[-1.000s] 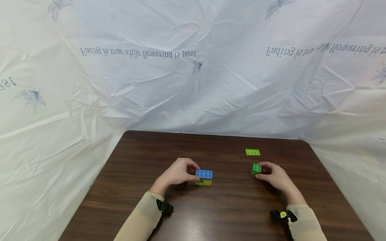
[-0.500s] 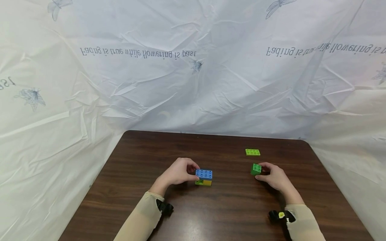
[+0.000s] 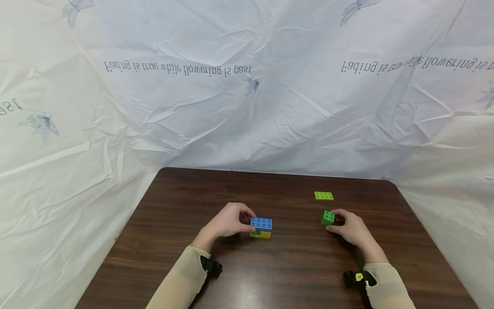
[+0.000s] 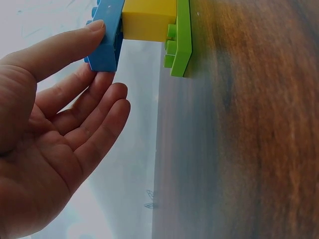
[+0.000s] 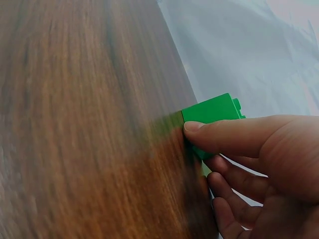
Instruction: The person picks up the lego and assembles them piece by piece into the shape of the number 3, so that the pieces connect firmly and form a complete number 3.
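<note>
Brown table (image 3: 293,266): dark wood-grain top, viewed from above.
Left hand (image 3: 229,221): at the 9 o'clock end of a blue brick (image 3: 261,223), pinching that end lightly between thumb and fingertips; the remaining fingers are loosely bent and hold nothing.
Stack: the blue brick is on top, a yellow block (image 3: 265,234) beneath it, a lime base (image 3: 254,234) at the bottom. The yellow is set towards 3 o'clock, leaving blue overhanging bare lime studs at 9 o'clock.
Green brick (image 3: 328,216): at 3 o'clock from the stack, well apart; whether its underside touches the table I cannot tell.
Right hand (image 3: 352,227): at the green brick's 3 o'clock, in a narrow pinch on it, thumb low on the near side.
Loose lime plate (image 3: 323,196): flat, near, at 12 o'clock from the green brick.
Steadying the blue end: best done gently, I judge; force on the overhang could tip the stack, so pressure belongs above the yellow.
Gripping the green: a low, level pinch suits it, leaving the top studs free.
</note>
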Tool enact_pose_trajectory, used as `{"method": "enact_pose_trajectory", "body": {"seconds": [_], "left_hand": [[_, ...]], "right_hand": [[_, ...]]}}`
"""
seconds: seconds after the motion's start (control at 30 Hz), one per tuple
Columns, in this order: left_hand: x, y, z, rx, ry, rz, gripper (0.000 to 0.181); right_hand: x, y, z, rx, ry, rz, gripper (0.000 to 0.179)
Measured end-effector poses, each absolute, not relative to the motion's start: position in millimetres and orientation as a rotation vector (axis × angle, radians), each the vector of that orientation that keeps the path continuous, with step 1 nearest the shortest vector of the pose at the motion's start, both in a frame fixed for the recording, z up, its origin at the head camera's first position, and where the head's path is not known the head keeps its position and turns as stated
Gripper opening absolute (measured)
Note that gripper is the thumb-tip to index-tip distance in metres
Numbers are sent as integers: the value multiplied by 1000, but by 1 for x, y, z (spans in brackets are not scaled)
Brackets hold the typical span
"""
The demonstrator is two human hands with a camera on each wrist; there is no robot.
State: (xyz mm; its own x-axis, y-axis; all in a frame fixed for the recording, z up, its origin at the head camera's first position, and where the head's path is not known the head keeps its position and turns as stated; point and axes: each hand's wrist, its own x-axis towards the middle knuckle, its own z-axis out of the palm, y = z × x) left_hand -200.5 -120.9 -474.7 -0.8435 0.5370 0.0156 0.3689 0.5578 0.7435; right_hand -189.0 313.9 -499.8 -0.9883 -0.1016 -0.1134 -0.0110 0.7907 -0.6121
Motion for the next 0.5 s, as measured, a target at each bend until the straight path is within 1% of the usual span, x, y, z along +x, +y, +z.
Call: {"method": "enact_pose_trajectory", "body": {"seconds": [0.2,0.5], "left_hand": [[-201,-121,-474,753,2581,1151,29],[-200,-121,-473,755,2579,1152,29]], "right_hand": [[-189,314,-499,-103,2845,-962,58],[-186,307,-497,-135,2829,-997,62]]}}
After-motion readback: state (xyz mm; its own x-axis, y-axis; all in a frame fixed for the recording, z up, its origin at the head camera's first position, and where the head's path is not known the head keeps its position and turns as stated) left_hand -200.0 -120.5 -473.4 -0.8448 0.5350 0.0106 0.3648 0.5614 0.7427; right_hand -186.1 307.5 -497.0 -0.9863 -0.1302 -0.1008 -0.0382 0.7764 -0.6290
